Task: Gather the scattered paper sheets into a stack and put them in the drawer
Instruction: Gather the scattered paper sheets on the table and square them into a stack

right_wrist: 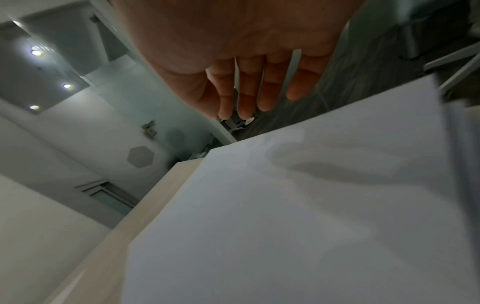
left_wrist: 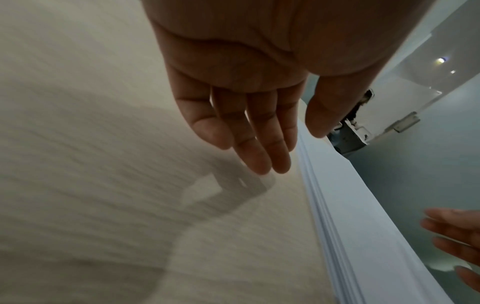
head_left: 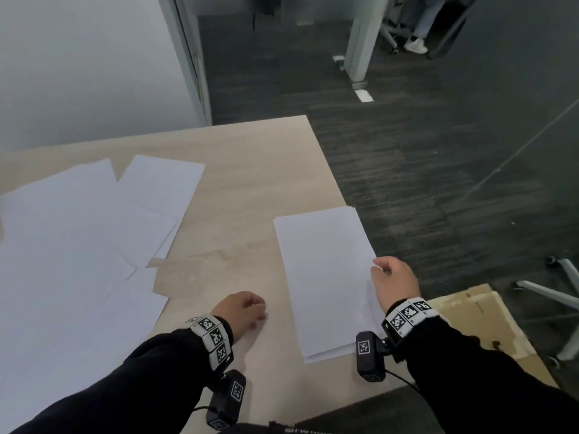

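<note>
Several loose sheets [head_left: 78,245] lie scattered over the desk's [head_left: 238,170] left side. Neat stack [head_left: 329,283] sits near the right edge. My right hand [head_left: 395,280] hovers over the stack's right edge, fingers relaxed, holding nothing. My left hand [head_left: 242,311] hangs just left of the stack, fingers slack, empty.

Blurred, upside-down white lettering on a dark fabric edge [head_left: 293,429] at the bottom of the head view — not readable, black-and-white square coded markers on the white wristbands [head_left: 214,336] — patterns only, no words.
</note>
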A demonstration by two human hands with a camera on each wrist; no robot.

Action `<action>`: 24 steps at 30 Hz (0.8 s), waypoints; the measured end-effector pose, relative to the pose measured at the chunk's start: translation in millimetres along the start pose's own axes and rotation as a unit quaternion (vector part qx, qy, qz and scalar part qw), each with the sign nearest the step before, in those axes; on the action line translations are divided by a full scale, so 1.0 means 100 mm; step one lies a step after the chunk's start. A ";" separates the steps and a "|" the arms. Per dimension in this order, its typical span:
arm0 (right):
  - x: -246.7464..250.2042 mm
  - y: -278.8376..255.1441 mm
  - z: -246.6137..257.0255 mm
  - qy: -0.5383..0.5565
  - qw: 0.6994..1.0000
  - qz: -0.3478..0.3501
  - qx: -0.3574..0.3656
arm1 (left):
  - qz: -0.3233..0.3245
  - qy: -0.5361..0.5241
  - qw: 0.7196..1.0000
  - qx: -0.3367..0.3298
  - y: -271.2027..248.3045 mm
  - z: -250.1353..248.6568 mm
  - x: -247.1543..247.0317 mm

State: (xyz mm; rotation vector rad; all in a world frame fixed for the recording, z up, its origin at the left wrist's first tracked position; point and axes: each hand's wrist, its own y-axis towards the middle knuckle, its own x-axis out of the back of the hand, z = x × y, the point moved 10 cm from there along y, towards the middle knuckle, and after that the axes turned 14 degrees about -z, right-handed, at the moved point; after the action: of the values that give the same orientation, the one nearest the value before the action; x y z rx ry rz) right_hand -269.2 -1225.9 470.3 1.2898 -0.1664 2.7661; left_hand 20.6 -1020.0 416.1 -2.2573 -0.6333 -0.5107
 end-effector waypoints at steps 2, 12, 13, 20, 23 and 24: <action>-0.18 -0.13 0.30 0.042 0.998 0.032 0.022 | -0.028 -0.007 1.000 0.008 -0.01 0.16 0.29; -1.49 -1.46 1.39 0.065 0.956 0.275 0.085 | -0.198 -0.011 0.979 0.056 -0.35 1.41 1.96; -1.60 -1.61 1.46 0.063 0.952 0.287 0.086 | -0.215 -0.012 0.974 0.067 -0.40 1.55 2.10; -2.30 -2.54 1.71 0.080 0.934 0.349 -0.014 | -0.321 0.069 0.939 0.106 -0.60 2.58 3.01; -2.51 -2.92 1.76 0.099 0.920 0.369 -0.085 | -0.336 0.104 0.923 0.158 -0.63 2.99 3.35; -2.57 -3.01 1.77 0.106 0.919 0.366 -0.103 | -0.333 0.110 0.921 0.168 -0.62 3.09 3.44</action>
State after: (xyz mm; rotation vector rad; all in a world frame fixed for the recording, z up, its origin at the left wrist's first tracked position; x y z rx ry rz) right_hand 66.4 -959.0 405.2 1.0022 -1.0973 3.3144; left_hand 312.3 -656.2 427.4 -1.5960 -1.2711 -0.8905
